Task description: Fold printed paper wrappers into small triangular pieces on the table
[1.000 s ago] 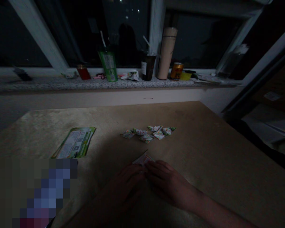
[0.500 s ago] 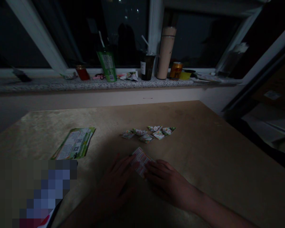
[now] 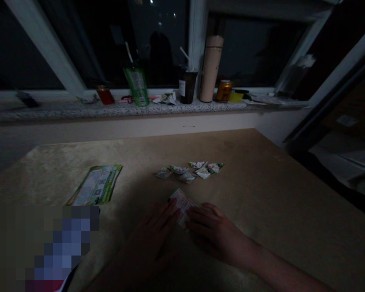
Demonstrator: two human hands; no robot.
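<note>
A small folded piece of printed paper [image 3: 183, 205] lies at an angle on the table between my hands. My left hand [image 3: 153, 227] is stretched out flat, its fingertips resting on the paper's left side. Over the right edge, the bent, close-set fingers of my right hand [image 3: 211, 229] hold the paper against the tabletop; its thumb is hidden. Just beyond are several small folded paper pieces [image 3: 187, 177], printed in green and white, grouped close together. Dim light and shadow blur the outline of my left hand.
Flat green-and-white leaflets [image 3: 95, 186] lie on the table [image 3: 255, 174] at the left, near a pixelated area. Along the granite windowsill [image 3: 88, 110] stand a green cup [image 3: 136, 87], a dark cup with a straw [image 3: 187, 87], a pink thermos [image 3: 211, 69] and an orange can [image 3: 224, 91].
My left fingers have slid slightly over the left side of the paper and lie closer together. My right hand and the folded pieces stay where they were.
</note>
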